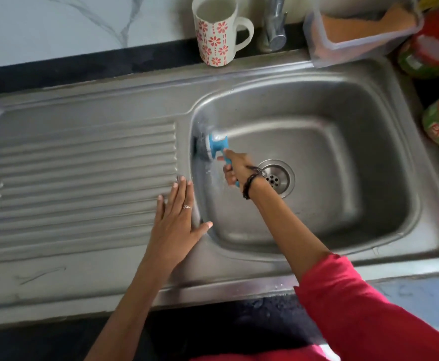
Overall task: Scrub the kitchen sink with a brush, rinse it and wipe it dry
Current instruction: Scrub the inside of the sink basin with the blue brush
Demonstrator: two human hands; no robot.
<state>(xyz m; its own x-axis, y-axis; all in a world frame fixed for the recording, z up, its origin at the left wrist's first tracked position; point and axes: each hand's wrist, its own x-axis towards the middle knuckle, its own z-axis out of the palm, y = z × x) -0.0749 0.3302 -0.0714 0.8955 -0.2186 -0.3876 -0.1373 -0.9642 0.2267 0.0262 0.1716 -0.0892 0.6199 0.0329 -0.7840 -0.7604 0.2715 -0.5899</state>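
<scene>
The steel sink [385, 142] fills the right half of the view, with its drain [278, 178] near the middle of the basin floor. My right hand [236, 170] grips the handle of a blue and white brush [217, 145]. The dark bristles press against the basin's left wall. My left hand [178, 217] rests flat with straight fingers on the ridge between the drainboard and the basin, thumb over the basin edge. Small drops of water show near the brush.
The ribbed drainboard [83, 178] lies to the left. A flowered mug [217, 29] stands on the back rim beside the tap [274, 24]. A plastic box [364, 29] with a brown sponge and two green-red tubs [432, 48] crowd the back right.
</scene>
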